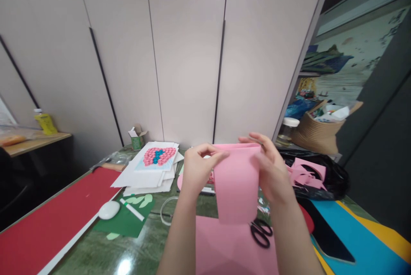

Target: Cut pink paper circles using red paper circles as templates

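Note:
A folded piece of pink paper (pixel 237 185) is held up over the table between my two hands. My left hand (pixel 201 165) pinches its upper left corner between thumb and fingers. At the upper right edge, my right hand (pixel 272 165) grips the paper with the thumb in front, while some fingers stretch out behind it. Two layers show along the top fold. Below lies a larger pink sheet (pixel 218 249) flat on the table. Black-handled scissors (pixel 261 233) rest on that sheet, their blades mostly hidden by the held paper.
On the left are a red sheet (pixel 64 219), a green sheet (pixel 128 223) with a white marker (pixel 132 210), and white papers (pixel 138 178) under a pink-and-blue craft. To the right lie a phone-like black slab (pixel 327 232), a blue sheet (pixel 362 236) and a black bag (pixel 337 180) with pink scraps.

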`<action>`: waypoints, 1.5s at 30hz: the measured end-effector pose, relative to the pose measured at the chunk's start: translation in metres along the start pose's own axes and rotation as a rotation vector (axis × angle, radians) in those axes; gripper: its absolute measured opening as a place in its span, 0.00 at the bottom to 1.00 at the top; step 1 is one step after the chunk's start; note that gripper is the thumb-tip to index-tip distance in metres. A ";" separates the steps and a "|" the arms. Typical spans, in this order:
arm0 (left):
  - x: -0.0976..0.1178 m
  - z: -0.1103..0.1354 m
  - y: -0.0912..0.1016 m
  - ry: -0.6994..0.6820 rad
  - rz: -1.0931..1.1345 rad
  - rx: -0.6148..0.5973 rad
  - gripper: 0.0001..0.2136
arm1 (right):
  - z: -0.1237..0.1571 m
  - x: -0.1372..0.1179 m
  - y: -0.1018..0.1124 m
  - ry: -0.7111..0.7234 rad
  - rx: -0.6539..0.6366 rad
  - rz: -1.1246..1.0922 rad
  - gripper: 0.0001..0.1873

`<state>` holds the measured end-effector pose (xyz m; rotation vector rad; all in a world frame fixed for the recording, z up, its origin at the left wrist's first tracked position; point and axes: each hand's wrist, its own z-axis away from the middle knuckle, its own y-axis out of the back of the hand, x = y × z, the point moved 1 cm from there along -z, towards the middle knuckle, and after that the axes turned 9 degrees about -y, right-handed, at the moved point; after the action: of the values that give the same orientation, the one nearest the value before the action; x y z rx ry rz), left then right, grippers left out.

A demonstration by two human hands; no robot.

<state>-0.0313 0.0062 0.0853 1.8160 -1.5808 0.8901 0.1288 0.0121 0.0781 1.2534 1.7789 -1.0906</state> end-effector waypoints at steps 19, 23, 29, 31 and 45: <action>0.014 0.006 -0.002 0.174 0.125 -0.039 0.09 | 0.005 -0.002 0.000 -0.027 0.185 0.219 0.06; 0.024 0.007 -0.002 0.204 0.084 -0.036 0.08 | 0.007 -0.004 -0.002 -0.055 0.217 0.240 0.08; 0.030 0.008 -0.002 0.115 0.085 -0.109 0.06 | 0.008 -0.005 -0.005 -0.077 0.267 0.222 0.10; 0.031 0.009 -0.003 0.084 0.064 -0.118 0.06 | 0.009 -0.005 -0.006 -0.068 0.284 0.213 0.10; 0.028 0.008 -0.012 0.089 0.018 -0.043 0.06 | 0.007 -0.004 -0.006 0.097 0.170 0.223 0.04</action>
<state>-0.0158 -0.0161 0.1025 1.7109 -1.5515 0.9251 0.1250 0.0028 0.0800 1.5900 1.5955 -1.0858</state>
